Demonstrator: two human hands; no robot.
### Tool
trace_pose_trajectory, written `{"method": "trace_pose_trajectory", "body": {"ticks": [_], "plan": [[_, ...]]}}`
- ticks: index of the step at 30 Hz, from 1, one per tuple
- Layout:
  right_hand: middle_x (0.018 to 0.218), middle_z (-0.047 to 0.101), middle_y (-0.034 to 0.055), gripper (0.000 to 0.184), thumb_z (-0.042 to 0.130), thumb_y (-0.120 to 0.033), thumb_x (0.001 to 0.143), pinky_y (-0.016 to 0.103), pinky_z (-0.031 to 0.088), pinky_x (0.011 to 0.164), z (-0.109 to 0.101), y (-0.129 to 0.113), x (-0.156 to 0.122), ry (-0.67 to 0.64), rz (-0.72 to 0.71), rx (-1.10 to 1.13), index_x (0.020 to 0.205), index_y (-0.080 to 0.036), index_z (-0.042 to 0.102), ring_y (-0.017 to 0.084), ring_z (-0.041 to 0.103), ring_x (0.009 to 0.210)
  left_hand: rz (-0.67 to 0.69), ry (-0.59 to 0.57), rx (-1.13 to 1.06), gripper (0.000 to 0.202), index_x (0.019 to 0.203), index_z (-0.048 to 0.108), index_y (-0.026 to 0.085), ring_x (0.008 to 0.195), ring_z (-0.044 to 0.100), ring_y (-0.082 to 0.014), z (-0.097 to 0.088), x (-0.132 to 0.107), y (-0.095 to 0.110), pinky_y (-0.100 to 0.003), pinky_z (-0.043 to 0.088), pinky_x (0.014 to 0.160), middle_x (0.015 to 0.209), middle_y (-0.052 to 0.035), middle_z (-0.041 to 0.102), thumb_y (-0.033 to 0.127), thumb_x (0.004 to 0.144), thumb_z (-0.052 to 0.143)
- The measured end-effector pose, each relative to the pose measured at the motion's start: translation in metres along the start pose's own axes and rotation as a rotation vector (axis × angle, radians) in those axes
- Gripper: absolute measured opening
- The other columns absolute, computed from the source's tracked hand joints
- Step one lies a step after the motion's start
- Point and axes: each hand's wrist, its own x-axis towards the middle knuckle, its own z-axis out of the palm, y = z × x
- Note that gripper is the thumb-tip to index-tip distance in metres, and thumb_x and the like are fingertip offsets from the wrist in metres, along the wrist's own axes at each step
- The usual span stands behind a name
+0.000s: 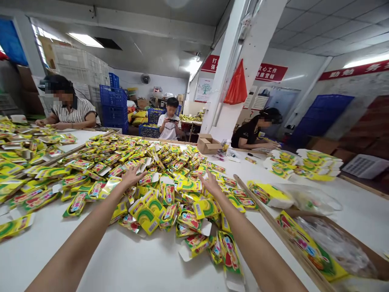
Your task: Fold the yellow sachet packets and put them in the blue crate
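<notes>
A large heap of small yellow-and-green printed cardboard boxes [146,207] spreads over the white table. Over the left middle of the heap, my left hand [133,177] lies with its fingers spread, touching the boxes and gripping none that I can see. My right hand [210,183] rests among the boxes on the right side, its fingers apart. Several boxes between my forearms have open end flaps showing white inside. One box [229,251] sits near my right forearm with its flap out. Some fingertips are partly lost among the cartons.
Wooden strips [273,227] divide the table. On the right are a larger carton with plastic bags [331,243], a yellow package [270,194] and stacked yellow boxes [319,164]. A brown carton [209,144] stands by the pillar. Three other people are around the table.
</notes>
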Motion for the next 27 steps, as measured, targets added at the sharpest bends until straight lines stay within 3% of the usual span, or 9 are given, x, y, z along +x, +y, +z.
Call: {"method": "trace_pose_trajectory", "body": {"ticks": [3,5,10,15,20,23,27], "plan": [[0.149,0.034,0.012,0.076,0.032,-0.078,0.078,0.067,0.016,0.101,0.02,-0.012,0.012,-0.108,-0.02,-0.045,0.139,-0.034,0.042,0.043,0.024,0.136,0.009,-0.128,0.057,0.095,0.142,0.038,0.031,0.133,0.03,-0.0503,0.002,0.001,0.01,-0.064,0.026,0.101,0.157,-0.0139,0.013,0.086,0.064,0.041],[0.147,0.037,0.0109,0.072,0.043,-0.078,0.075,0.066,0.011,0.103,0.031,-0.015,0.008,-0.155,-0.083,-0.061,0.132,-0.035,0.051,0.043,0.024,0.136,0.066,-0.168,0.106,0.093,0.138,0.045,0.032,0.133,0.029,-0.0505,0.004,-0.01,0.017,-0.061,0.026,0.103,0.158,-0.0117,0.011,0.085,0.061,0.046],[0.139,0.046,0.0114,0.069,0.051,-0.073,0.074,0.05,0.029,0.102,0.036,-0.014,-0.033,-0.223,-0.253,-0.051,0.129,-0.031,0.056,0.037,0.046,0.123,0.27,-0.226,0.165,0.074,0.139,0.04,0.038,0.129,0.04,-0.0445,0.017,-0.066,0.037,-0.059,0.029,0.102,0.153,-0.0086,0.03,0.072,0.074,0.047],[0.129,0.052,0.0097,0.058,0.057,-0.062,0.078,0.042,0.039,0.094,0.026,0.004,-0.095,-0.237,-0.358,-0.044,0.126,-0.03,0.058,0.031,0.056,0.11,0.383,-0.188,0.127,0.063,0.138,0.042,0.038,0.128,0.041,-0.0428,0.022,-0.134,0.049,-0.06,0.031,0.1,0.146,-0.0089,0.041,0.054,0.078,0.054],[0.115,0.06,0.0086,0.045,0.064,-0.05,0.077,0.044,0.037,0.095,0.011,0.021,-0.152,-0.212,-0.368,-0.027,0.115,-0.027,0.065,0.029,0.059,0.105,0.457,-0.179,0.049,0.048,0.123,0.059,0.031,0.127,0.043,-0.0389,0.018,-0.197,0.056,-0.058,0.031,0.101,0.142,-0.0094,0.047,0.051,0.079,0.056],[0.124,0.056,0.0111,0.046,0.065,-0.041,0.079,0.046,0.032,0.101,-0.009,0.026,-0.182,-0.119,-0.326,0.008,0.122,-0.025,0.061,0.03,0.052,0.116,0.447,-0.138,-0.058,0.044,0.121,0.059,0.026,0.125,0.047,-0.0333,0.007,-0.224,0.057,-0.054,0.03,0.105,0.133,-0.0108,0.055,0.048,0.084,0.052],[0.13,0.053,0.0126,0.039,0.047,-0.031,0.091,0.04,0.03,0.104,-0.037,0.026,-0.237,0.097,-0.292,0.091,0.128,-0.018,0.053,0.025,0.045,0.124,0.377,0.066,-0.198,0.038,0.121,0.055,0.02,0.117,0.052,-0.0284,-0.016,-0.265,0.062,-0.046,0.038,0.101,0.121,-0.0121,0.061,0.038,0.09,0.043]]}}
